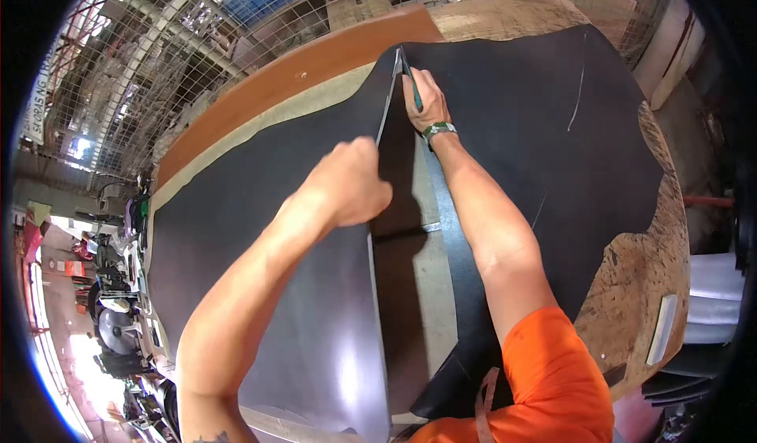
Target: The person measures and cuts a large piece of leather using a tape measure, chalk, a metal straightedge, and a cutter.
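A large dark leather hide (236, 183) covers most of the table, split lengthwise by a long gap with a pale cut edge. My left hand (347, 181) is closed in a fist at that edge, slightly blurred, gripping the left part of the hide, which stands raised and casts a shadow into the gap. Farther off, my right hand (426, 100) lies at the top of the gap. It is closed around a slim pointed tool (415, 88) with a teal handle, its tip near the hide's far edge; its exact kind I cannot tell.
Under the hide is a worn wooden table (631, 285), with a brown sheet (303, 68) along its far side. A white bar (661, 329) lies near the right edge. Wire mesh (331, 9) rises behind the table. A tape measure (486, 400) hangs by my orange sleeve.
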{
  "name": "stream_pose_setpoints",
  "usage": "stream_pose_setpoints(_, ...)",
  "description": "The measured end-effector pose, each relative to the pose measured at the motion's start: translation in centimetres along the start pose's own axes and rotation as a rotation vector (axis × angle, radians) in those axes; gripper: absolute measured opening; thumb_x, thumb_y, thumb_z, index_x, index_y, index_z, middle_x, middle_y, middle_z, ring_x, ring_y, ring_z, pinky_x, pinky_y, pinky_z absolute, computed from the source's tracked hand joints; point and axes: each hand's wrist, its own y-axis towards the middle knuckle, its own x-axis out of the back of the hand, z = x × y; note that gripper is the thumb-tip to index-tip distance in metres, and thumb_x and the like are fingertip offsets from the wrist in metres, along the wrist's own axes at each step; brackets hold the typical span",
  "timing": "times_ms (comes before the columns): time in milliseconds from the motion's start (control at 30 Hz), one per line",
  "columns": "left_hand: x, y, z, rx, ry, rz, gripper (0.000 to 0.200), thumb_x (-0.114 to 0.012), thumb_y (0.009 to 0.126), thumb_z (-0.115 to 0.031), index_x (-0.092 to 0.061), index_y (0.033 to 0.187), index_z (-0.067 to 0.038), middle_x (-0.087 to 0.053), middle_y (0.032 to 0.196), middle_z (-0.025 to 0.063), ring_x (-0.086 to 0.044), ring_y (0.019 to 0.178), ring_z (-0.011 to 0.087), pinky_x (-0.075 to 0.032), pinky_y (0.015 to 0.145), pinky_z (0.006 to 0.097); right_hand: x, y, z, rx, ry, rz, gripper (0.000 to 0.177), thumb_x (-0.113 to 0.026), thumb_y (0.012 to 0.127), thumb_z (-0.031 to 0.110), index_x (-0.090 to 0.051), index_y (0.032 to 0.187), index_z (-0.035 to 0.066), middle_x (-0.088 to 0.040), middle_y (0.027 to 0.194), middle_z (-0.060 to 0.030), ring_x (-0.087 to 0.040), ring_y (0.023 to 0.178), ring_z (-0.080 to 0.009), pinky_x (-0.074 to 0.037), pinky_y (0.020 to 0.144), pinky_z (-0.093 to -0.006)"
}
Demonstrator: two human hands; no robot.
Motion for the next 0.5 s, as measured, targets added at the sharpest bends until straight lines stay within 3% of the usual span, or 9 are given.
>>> stream_pose_setpoints(33,0.6,0.9,-0.7,0.052,0.027,0.006,0.035,-0.059,0.079,-0.006,-0.064,0.108,0.013,-0.065,0.113,0.0362,-0.064,0.111,0.047,-0.054,0.095,0.0455,0.0,0.1,0.2,-0.013,-0.006,0.03,0.022,-0.052,0.101,0.023,-0.058,0.109,0.003,-0.059,0.103,-0.0246,-0.058,0.099,-0.0486,-0.049,0.081,-0.0538)
stream_pose_setpoints(67,1.0,2.1,-1.6,0.108,0.075,0.02,0.038,-0.062,0.08,-0.008,-0.064,0.113,0.011,-0.066,0.117,0.0309,-0.064,0.114,0.0431,-0.055,0.095,0.044,0.2,0.3,0.1,-0.025,-0.016,0.057,0.023,-0.052,0.101,0.023,-0.059,0.11,0.003,-0.059,0.104,-0.0244,-0.058,0.099,-0.0484,-0.049,0.081,-0.0536)
stream_pose_setpoints(167,0.2,6.4,-2.6,0.144,0.119,-0.189,0.043,-0.065,0.081,-0.01,-0.063,0.12,0.008,-0.066,0.123,0.0271,-0.064,0.118,0.0395,-0.056,0.095,0.0425,0.1,1.1,-0.7,-0.002,-0.045,0.066,0.025,-0.052,0.101,0.026,-0.059,0.106,0.003,-0.059,0.103,-0.024,-0.058,0.098,-0.0476,-0.05,0.081,-0.0531)
stream_pose_setpoints(267,-2.0,10.4,-2.9,0.119,0.091,-0.197,0.039,-0.06,0.081,-0.011,-0.064,0.115,0.006,-0.065,0.121,0.0299,-0.064,0.114,0.0442,-0.053,0.098,0.0473,-0.4,0.5,-1.5,0.025,-0.021,0.09,0.028,-0.052,0.101,0.028,-0.059,0.107,0.002,-0.059,0.104,-0.0241,-0.059,0.096,-0.0477,-0.051,0.08,-0.0538)
stream_pose_setpoints(500,-3.5,11.8,-2.9,0.066,0.189,-0.168,0.032,-0.057,0.085,-0.015,-0.071,0.108,0.002,-0.071,0.112,0.0247,-0.07,0.104,0.0405,-0.058,0.089,0.0442,-1.1,0.2,-2.7,-0.044,-0.036,0.031,0.025,-0.052,0.1,0.025,-0.06,0.099,0.001,-0.062,0.102,-0.0239,-0.06,0.094,-0.0475,-0.051,0.079,-0.0543)
